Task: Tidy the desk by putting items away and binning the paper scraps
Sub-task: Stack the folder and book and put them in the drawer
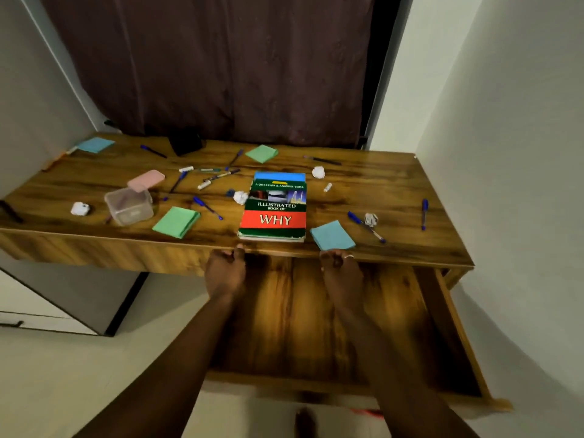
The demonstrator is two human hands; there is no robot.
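- The wooden desk (398, 188) stood against a dark maroon curtain (215, 64), with its wooden drawer (294, 330) pulled out below the front edge.
- The left hand (226, 269) sat at the desk's front edge, fingers curled in with nothing seen in them, its thumb tip up at the edge just below the book.
- The right hand (339, 269) sat beside it over the drawer, fingers likewise curled and holding nothing visible, a ring on one finger.
- A red-and-green paperback titled "Illustrated Book of Why" (273, 213) lay near the front edge on another, blue-topped book.
- Crumpled white paper scraps lay scattered: one far left (80, 208), one touching the book's left side (240, 197), one behind the book (318, 172), one at the right (371, 219) among blue pens (424, 213).
- A blue sticky-note pad (332, 236) lay just right of the book, a green pad (176, 222) to its left.
- A clear plastic box (129, 206) stood at the left, its pink lid (146, 180) behind it.
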